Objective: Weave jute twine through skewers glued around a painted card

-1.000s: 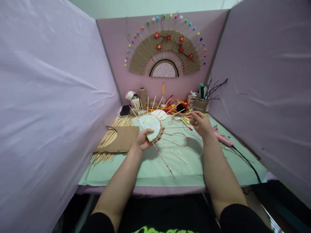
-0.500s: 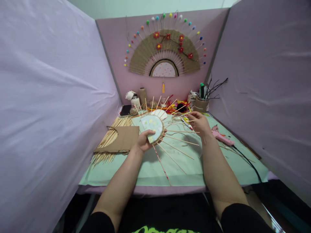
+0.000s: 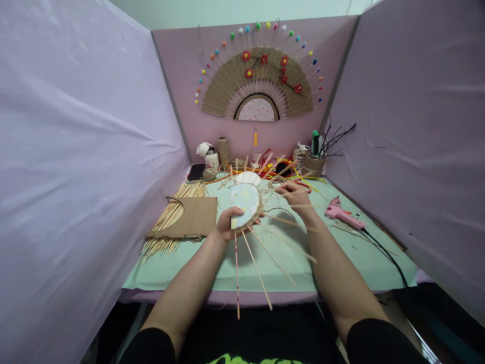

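A half-round fan base (image 3: 244, 205) with pale blue-and-yellow patterned facing hangs above the table, tilted, its curved edge to the right. My left hand (image 3: 229, 222) is closed on its lower straight side, thumb on the face and fingers behind. Thin wooden sticks (image 3: 259, 273) radiate from the curved edge; the lowest one has red marks. Among the right-hand sticks, my right hand (image 3: 293, 192) is closed in a pinch, with thin brown twine (image 3: 278, 180) at its fingertips. Motion blurs several sticks, and the exact grip is partly hidden.
Cut cardboard (image 3: 199, 215) lies over a pile of sticks (image 3: 162, 245) at left. A pink glue gun (image 3: 344, 215) with a black cord rests at right. Jars, twine rolls and a can of twigs (image 3: 314, 164) line the back, below a finished fan (image 3: 223, 83) on the wall.
The fan base has turned clockwise and shifted slightly right, its marked stick swinging to point nearly straight toward me. My right hand has moved left and a little down, closer to the base.
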`<state>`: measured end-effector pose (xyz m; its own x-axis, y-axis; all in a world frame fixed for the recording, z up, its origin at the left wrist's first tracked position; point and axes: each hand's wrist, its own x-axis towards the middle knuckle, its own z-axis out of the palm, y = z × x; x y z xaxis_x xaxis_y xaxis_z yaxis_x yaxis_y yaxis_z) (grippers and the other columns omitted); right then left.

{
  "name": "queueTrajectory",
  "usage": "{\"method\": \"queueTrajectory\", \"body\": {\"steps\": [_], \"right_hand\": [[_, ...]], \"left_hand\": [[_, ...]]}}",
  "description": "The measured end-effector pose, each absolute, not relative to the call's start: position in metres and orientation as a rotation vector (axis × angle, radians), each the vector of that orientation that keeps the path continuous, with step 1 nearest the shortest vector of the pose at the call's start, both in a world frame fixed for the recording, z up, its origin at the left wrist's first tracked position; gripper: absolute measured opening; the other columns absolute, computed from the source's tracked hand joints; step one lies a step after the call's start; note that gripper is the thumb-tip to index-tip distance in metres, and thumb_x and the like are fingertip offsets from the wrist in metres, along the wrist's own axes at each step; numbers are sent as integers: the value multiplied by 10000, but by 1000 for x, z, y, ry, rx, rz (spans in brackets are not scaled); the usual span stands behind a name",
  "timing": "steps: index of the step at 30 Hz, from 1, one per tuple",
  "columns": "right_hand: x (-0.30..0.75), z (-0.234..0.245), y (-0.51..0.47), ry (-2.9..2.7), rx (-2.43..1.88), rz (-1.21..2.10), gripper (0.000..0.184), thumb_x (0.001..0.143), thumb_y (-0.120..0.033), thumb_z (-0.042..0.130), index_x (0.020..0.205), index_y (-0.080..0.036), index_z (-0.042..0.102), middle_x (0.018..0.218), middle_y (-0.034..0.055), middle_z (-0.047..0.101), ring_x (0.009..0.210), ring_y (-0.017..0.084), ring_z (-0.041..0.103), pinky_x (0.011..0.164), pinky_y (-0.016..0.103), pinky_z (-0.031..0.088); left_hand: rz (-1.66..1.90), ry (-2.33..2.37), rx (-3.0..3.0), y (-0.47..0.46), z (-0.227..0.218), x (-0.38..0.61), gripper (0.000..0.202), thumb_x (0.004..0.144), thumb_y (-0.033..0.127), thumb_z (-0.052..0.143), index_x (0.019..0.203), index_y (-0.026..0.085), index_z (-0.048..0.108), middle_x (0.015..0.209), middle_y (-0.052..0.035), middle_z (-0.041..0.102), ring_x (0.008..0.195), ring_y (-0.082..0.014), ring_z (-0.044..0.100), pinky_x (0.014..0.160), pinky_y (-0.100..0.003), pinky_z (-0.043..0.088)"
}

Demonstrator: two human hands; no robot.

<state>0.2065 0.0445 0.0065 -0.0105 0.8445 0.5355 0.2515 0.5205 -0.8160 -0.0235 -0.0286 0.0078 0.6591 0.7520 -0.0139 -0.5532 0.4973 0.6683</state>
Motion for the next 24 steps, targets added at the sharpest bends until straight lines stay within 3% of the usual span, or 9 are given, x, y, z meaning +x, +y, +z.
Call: {"method": "queueTrajectory", "body": {"steps": [4,9,16,24], "right_hand": [[188,4,41,-1566,-942,591,193,707,-379,651,644,-197,636,668,13,599,654,155,527,643,295,407],[188,5,40,-1430,-991,570,190,714,-376,636,664,-193,626,624,1,564,575,132,457,555,270,362],[190,6,40,-1417,-1003,552,203,723,-376,625,653,-186,614,616,0,561,569,128,453,552,271,366],[187,9,36,-1380,-1034,565,219,681,-411,647,651,-196,618,573,-3,544,540,125,430,520,265,354]], "left_hand": [[595,344,747,-31,-1,-16,704,610,144,510,1302,36,435,999,-221,685,771,-291,691,480,-276,524],[674,336,770,-29,4,-21,694,655,190,521,1321,29,410,1063,-241,660,803,-293,687,507,-281,524],[786,322,786,-30,5,-18,699,608,96,524,1302,79,450,1135,-206,642,1013,-321,631,862,-466,497],[815,318,781,-33,7,-20,721,600,72,530,1314,113,442,1141,-193,642,1056,-339,607,832,-484,517]]}}
